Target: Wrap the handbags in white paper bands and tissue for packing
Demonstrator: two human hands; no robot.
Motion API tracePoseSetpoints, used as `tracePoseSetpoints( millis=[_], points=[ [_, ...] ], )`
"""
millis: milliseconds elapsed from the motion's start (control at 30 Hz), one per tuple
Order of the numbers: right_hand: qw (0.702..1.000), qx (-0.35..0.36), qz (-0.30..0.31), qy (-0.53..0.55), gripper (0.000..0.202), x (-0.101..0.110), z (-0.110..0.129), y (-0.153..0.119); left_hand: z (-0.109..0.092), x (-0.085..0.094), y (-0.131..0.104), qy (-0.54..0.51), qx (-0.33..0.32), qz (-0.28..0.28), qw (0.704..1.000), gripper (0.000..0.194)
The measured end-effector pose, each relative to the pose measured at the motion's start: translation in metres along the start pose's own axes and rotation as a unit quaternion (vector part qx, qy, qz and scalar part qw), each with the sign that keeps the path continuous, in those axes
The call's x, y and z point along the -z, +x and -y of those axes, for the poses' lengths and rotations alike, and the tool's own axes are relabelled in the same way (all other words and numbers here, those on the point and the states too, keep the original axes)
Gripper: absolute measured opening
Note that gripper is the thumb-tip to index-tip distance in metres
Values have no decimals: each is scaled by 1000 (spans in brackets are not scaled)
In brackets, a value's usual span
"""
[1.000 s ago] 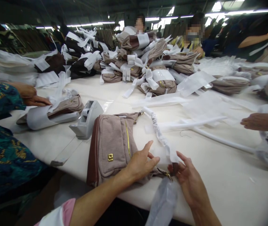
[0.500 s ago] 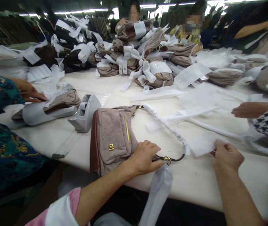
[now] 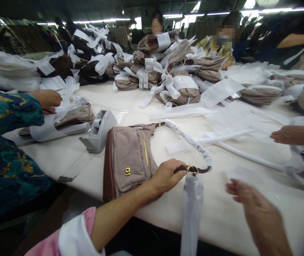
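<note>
A taupe ribbed bag (image 3: 129, 156) with brown trim, a yellow zip and a gold emblem lies near the table's front edge. My left hand (image 3: 168, 176) grips the dark end of its strap, beside a gold ring (image 3: 191, 169). White wrapping (image 3: 189, 137) covers much of the strap. From the ring a wrapped strip (image 3: 192, 209) hangs over the edge. My right hand (image 3: 250, 199), blurred by motion, is raised right of the strap with fingers curled; whether anything is between them cannot be made out. Behind it lies a thin white sheet (image 3: 244, 174).
A grey tape dispenser (image 3: 98, 131) stands left of the bag. Further left, a co-worker's hand (image 3: 46, 99) is over another wrapped bag (image 3: 75, 117). Another person's hand (image 3: 296, 135) is at the right. Wrapped bags (image 3: 184, 85) are piled at the back, with people behind.
My left hand has closed on the strap end and lifted the ring slightly. My right hand has moved left and down, away from the white sheet. The left co-worker's hand has risen.
</note>
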State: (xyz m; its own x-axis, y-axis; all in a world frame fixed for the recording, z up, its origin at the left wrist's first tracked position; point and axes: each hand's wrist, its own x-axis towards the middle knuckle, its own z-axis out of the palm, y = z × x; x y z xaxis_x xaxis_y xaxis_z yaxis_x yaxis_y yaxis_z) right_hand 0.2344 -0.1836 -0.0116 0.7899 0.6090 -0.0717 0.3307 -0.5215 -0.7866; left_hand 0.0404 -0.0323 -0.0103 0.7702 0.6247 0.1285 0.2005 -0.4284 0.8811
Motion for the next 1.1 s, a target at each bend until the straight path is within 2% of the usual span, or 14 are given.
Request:
tracePoseSetpoints(
  millis=[67, 133, 200, 267, 333, 433, 533, 633, 733, 800, 867, 967, 1033, 1100],
  points=[
    [973, -56, 166, 153, 52, -29, 12, -27, 1, -1, 1, -39, 8, -13, 999, 20],
    [914, -114, 239, 306, 47, -57, 22, -48, 3, -2, -1, -84, 27, -19, 996, 24],
    [832, -189, 254, 455, 35, -80, 31, -63, 6, -2, -4, -146, 53, -19, 988, 31],
    [758, -243, 235, 558, 26, -96, 38, -73, 7, 0, -7, -212, 68, -26, 975, 39],
    [726, -241, 223, 605, 25, -109, 43, -79, 8, 4, -9, -260, 69, -18, 963, 48],
    [728, -197, 215, 620, 35, -125, 50, -83, 7, 13, -11, -289, 65, 55, 954, 46],
    [734, -178, 193, 626, 36, -136, 55, -86, 6, 21, -10, -266, 69, 111, 955, 42],
    [732, -158, 220, 625, 33, -133, 56, -87, 5, 26, -11, -243, 84, 100, 961, 40],
    [748, -165, 266, 586, 35, -114, 45, -75, 4, 30, -14, -264, 78, 74, 959, 38],
    [756, -214, 234, 573, 38, -98, 34, -56, 2, 33, -18, -273, 68, 74, 957, 40],
    [740, -262, 197, 587, 36, -85, 26, -33, 1, 36, -21, -266, 59, 89, 958, 40],
    [701, -285, 204, 621, 23, -79, 28, -12, -1, 36, -24, -234, 46, 98, 966, 38],
    [680, -287, 210, 641, 18, -85, 36, -17, -1, 35, -25, -207, 29, 73, 975, 38],
    [663, -283, 204, 662, 18, -95, 44, -35, -1, 32, -27, -184, 16, 44, 982, 37]
  ],
)
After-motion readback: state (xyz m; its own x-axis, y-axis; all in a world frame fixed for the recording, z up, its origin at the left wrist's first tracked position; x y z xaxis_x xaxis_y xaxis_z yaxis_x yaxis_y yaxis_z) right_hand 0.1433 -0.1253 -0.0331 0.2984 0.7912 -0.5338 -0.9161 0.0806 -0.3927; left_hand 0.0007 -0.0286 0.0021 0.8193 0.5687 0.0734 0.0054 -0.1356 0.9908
